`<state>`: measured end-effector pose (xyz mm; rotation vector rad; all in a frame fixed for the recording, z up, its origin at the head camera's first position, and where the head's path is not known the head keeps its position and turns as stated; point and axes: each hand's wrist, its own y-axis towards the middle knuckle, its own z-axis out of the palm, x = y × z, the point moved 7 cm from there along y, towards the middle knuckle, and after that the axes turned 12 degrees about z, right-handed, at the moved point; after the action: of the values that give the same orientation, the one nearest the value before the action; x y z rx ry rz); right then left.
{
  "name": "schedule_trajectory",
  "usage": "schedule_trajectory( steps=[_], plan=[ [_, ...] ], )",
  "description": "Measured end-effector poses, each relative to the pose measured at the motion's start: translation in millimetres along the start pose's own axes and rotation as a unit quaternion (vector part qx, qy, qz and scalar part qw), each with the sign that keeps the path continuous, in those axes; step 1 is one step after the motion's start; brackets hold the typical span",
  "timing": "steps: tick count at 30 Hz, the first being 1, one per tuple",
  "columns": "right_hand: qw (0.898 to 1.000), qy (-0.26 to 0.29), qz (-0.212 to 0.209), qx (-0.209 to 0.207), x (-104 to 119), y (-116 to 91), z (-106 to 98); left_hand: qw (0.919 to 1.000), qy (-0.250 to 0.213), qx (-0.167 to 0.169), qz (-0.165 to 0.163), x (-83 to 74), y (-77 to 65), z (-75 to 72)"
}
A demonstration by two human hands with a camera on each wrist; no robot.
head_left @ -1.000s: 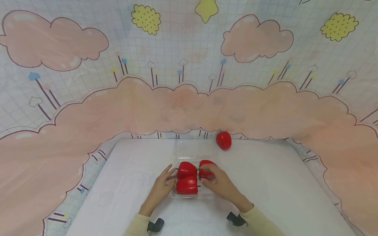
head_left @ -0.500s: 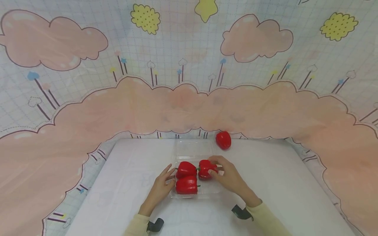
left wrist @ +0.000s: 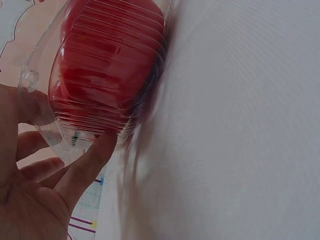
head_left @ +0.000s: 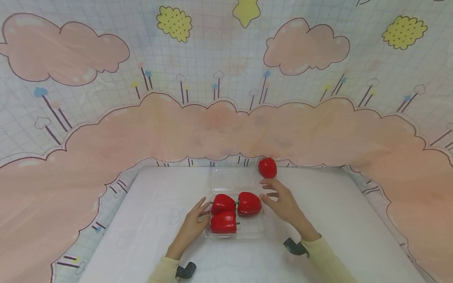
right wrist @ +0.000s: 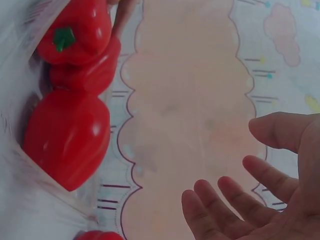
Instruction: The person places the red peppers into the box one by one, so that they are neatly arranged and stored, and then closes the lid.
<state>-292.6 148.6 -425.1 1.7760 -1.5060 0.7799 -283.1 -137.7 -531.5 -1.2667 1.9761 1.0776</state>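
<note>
Gleaming peppers; ribbed plastic box

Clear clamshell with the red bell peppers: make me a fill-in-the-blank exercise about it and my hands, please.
1. The clear plastic clamshell holds exactly ____ red bell peppers.
2. The hand touching the clamshell's side is the person's ____ one.
3. The person's right hand holds ____.
4. The clamshell's lid is ____, not closed.

Missing words: three; left; nothing; open.

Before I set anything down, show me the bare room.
White table: free left of the left grip and right of the right grip, to the side edges. Clear container: near right corner free, the rest crowded by three red peppers.
</note>
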Motion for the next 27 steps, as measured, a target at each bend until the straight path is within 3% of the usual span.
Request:
schedule_trajectory(
  steps=[9,27],
  plan=[
    [1.0,0.016,-0.006,-0.02,-15,12,-13,1.0,0.004,0.003,-0.002,-1.1,-0.5,-0.2],
    [0.997,0.027,0.066,-0.037,-46,38,-30,1.0,0.005,0.004,0.0,0.7,-1.6,0.7]
  ],
)
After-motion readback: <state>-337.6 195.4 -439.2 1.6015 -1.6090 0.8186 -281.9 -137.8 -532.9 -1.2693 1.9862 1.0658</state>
